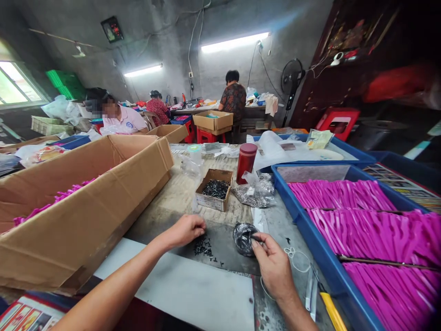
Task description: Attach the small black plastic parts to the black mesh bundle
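Observation:
My left hand (188,230) is closed just above a scatter of small black parts (203,248) on the dark work mat; its fingertips hide whatever they may hold. With thumb and fingers, my right hand (274,259) pinches the edge of a small black plastic bag (244,239) that stands bunched on the table, its mouth folded round. Beyond the hands, a small cardboard box (212,202) holds many tiny dark metal pieces. To its right lies a clear plastic bag (257,191) of small metallic pieces.
A long cardboard box (86,211) of magenta parts stands left. At right, a blue tray (299,230) holds rows of magenta plastic pieces (365,234). A red cup (246,163) stands behind. A yellow-handled tool (332,310) lies near right. Several people sit further back.

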{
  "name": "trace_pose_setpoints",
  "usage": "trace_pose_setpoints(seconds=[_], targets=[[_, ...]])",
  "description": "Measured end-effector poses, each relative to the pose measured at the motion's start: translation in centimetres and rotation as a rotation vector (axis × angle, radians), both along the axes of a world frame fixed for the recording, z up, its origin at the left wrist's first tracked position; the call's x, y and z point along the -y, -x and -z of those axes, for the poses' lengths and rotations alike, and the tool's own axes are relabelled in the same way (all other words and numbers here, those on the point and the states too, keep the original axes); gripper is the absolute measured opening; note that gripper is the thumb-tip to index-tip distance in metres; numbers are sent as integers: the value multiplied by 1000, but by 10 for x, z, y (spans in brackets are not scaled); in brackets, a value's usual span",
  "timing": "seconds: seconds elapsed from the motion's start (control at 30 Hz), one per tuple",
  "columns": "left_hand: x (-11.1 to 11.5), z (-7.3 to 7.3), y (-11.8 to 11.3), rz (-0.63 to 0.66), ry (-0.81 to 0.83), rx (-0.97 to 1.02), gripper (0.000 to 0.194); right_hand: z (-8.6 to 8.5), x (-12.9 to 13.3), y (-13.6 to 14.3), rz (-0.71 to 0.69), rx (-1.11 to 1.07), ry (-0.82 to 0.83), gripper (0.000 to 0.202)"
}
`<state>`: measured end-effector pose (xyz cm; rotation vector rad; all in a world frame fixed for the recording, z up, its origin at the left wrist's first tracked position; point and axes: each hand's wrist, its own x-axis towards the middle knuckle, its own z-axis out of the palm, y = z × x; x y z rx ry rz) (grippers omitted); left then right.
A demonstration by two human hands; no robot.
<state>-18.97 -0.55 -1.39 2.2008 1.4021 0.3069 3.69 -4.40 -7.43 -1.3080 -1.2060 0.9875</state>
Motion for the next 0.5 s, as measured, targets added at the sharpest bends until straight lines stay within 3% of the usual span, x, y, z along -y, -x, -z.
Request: trace_pose_setpoints(seconds=[0.2, 0.5], targets=[[6, 9, -15, -17, 13, -173, 13, 3, 0, 0, -8, 22, 11, 24], [6, 17, -29, -81, 26, -196, 17, 2, 0, 1, -39, 84, 19, 23]])
